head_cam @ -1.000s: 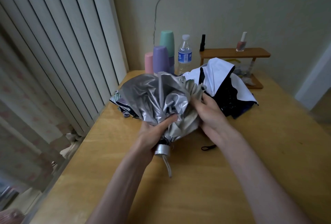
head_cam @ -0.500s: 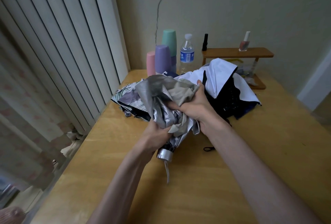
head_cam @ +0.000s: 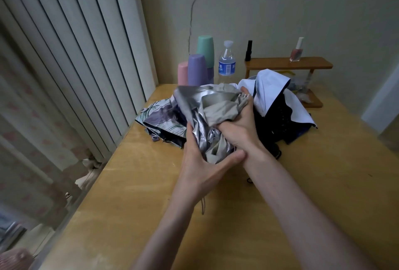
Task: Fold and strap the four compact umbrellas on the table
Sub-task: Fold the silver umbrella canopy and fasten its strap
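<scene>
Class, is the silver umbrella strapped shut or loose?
Loose: the silver umbrella bunches crumpled between left hand and right hand; no strap visible around it.

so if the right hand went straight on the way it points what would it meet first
The right hand grips the silver umbrella, so that fabric goes with it. Beyond, the line runs to the purple cup and water bottle by the wall; which comes first is unclear.

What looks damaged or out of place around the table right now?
A dark crack-like line runs down the wall above the upturned cups. Nothing looks spilled.
</scene>
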`<state>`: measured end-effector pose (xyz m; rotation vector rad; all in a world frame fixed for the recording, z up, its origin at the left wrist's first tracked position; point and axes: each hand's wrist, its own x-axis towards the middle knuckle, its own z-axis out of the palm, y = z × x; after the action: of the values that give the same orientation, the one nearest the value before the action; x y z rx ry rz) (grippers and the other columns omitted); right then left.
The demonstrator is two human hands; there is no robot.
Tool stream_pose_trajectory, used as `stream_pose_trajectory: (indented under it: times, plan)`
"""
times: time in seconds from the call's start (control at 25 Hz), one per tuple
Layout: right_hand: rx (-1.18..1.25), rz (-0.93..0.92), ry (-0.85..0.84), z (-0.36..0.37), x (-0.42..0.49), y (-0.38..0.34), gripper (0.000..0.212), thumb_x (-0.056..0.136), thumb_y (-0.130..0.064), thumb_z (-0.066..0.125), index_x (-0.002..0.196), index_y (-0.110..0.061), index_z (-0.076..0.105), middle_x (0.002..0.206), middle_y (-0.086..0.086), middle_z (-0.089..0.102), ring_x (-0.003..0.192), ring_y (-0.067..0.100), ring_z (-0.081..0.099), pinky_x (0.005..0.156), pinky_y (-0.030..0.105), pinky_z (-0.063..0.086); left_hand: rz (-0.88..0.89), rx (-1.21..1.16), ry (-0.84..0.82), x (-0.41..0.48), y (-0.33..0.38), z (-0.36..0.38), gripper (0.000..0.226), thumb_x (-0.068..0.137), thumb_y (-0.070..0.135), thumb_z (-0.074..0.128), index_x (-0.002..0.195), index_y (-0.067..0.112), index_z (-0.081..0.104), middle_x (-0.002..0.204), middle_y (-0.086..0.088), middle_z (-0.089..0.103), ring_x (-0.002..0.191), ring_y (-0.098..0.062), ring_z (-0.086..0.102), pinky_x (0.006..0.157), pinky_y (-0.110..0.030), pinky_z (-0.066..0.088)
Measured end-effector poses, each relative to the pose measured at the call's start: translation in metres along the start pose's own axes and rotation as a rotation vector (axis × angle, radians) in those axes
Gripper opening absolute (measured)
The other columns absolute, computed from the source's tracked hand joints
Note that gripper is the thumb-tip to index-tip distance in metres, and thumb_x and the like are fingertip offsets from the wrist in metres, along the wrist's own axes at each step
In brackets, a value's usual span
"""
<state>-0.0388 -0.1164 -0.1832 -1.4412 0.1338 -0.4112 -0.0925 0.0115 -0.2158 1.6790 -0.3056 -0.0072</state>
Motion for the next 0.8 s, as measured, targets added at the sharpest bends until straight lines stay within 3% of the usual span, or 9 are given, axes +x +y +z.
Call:
stream_pose_trajectory:
  times: [0.04, 0.12, 0.2, 0.28, 0.36, 0.44, 0.56, 0.64, 0.8]
  plan:
    - [-0.017, 0.007, -0.006, 0.002, -0.001, 0.000, 0.090, 0.079, 0.014, 0.079, 0.149, -0.026, 0.039, 0.136, -0.002, 0.063, 0.120, 0.012, 0.066, 0.100, 0.032, 0.057, 0.000, 0.037, 0.028, 0.003, -0.002, 0.003, 0.110, 0.056, 0.080, 0.089, 0.146, 0.043, 0.038, 0.128, 0.010, 0.071, 0.117, -0.022, 0.071, 0.097, -0.053, 0.060]
    - [0.022, 0.077, -0.015, 0.002, -0.002, -0.005, 0.073, 0.084, 0.008, 0.081, 0.138, -0.029, 0.049, 0.129, 0.003, 0.070, 0.117, 0.019, 0.071, 0.098, 0.042, 0.061, -0.014, 0.104, 0.062, 0.012, -0.009, -0.003, 0.095, 0.056, 0.084, 0.084, 0.135, 0.041, 0.051, 0.116, 0.013, 0.075, 0.111, -0.020, 0.073, 0.093, -0.052, 0.060]
    - [0.071, 0.121, -0.061, 0.001, -0.004, -0.013, 0.063, 0.081, 0.002, 0.088, 0.126, -0.029, 0.057, 0.122, 0.005, 0.074, 0.114, 0.023, 0.073, 0.094, 0.044, 0.063, -0.003, 0.139, 0.076, 0.017, -0.013, -0.008, 0.077, 0.064, 0.077, 0.084, 0.127, 0.040, 0.060, 0.111, 0.016, 0.077, 0.108, -0.012, 0.073, 0.093, -0.047, 0.060]
    - [0.137, 0.126, -0.170, -0.003, -0.007, -0.019, 0.069, 0.075, -0.003, 0.093, 0.132, -0.022, 0.058, 0.125, 0.006, 0.075, 0.116, 0.023, 0.073, 0.097, 0.042, 0.062, -0.006, 0.055, 0.053, 0.019, -0.014, -0.011, 0.061, 0.075, 0.064, 0.087, 0.123, 0.033, 0.069, 0.109, 0.009, 0.079, 0.103, -0.016, 0.076, 0.089, -0.044, 0.062]
    - [0.218, 0.141, -0.325, -0.013, -0.009, -0.026, 0.070, 0.081, -0.002, 0.087, 0.142, -0.018, 0.056, 0.129, 0.006, 0.074, 0.120, 0.022, 0.071, 0.100, 0.038, 0.060, -0.082, -0.111, 0.040, 0.025, -0.016, -0.016, 0.044, 0.083, 0.043, 0.084, 0.120, 0.022, 0.073, 0.103, 0.000, 0.081, 0.092, -0.024, 0.078, 0.075, -0.035, 0.062]
    - [0.196, 0.125, -0.402, -0.026, -0.007, -0.034, 0.061, 0.087, -0.004, 0.081, 0.141, -0.023, 0.061, 0.129, 0.000, 0.075, 0.121, 0.017, 0.071, 0.101, 0.033, 0.058, -0.138, -0.267, 0.026, 0.029, -0.016, -0.025, 0.042, 0.088, 0.036, 0.079, 0.123, 0.014, 0.073, 0.099, -0.005, 0.080, 0.079, -0.023, 0.074, 0.062, -0.026, 0.058]
    - [-0.094, -0.031, -0.236, -0.042, -0.001, -0.034, 0.038, 0.090, -0.015, 0.082, 0.125, -0.028, 0.076, 0.119, -0.013, 0.077, 0.118, 0.006, 0.069, 0.100, 0.026, 0.057, -0.208, -0.392, 0.005, 0.030, -0.012, -0.029, 0.052, 0.091, 0.047, 0.070, 0.128, 0.010, 0.069, 0.102, -0.008, 0.078, 0.074, -0.020, 0.071, 0.056, -0.026, 0.056]
    - [-0.194, -0.107, -0.139, -0.046, 0.001, -0.030, 0.022, 0.092, -0.018, 0.081, 0.112, -0.025, 0.082, 0.107, -0.014, 0.080, 0.109, -0.001, 0.071, 0.093, 0.019, 0.056, -0.263, -0.397, -0.006, 0.028, -0.008, -0.029, 0.051, 0.088, 0.058, 0.065, 0.109, 0.011, 0.069, 0.080, -0.007, 0.073, 0.056, -0.016, 0.063, 0.045, -0.023, 0.047]
    - [-0.329, -0.219, -0.100, -0.049, 0.005, -0.025, 0.022, 0.095, -0.019, 0.078, 0.117, -0.022, 0.079, 0.107, -0.020, 0.075, 0.103, -0.016, 0.063, 0.089, 0.008, 0.050, -0.284, -0.400, 0.059, 0.027, -0.009, -0.033, 0.061, 0.070, 0.069, 0.070, 0.093, 0.012, 0.068, 0.073, -0.016, 0.064, 0.043, -0.015, 0.051, 0.037, -0.022, 0.042]
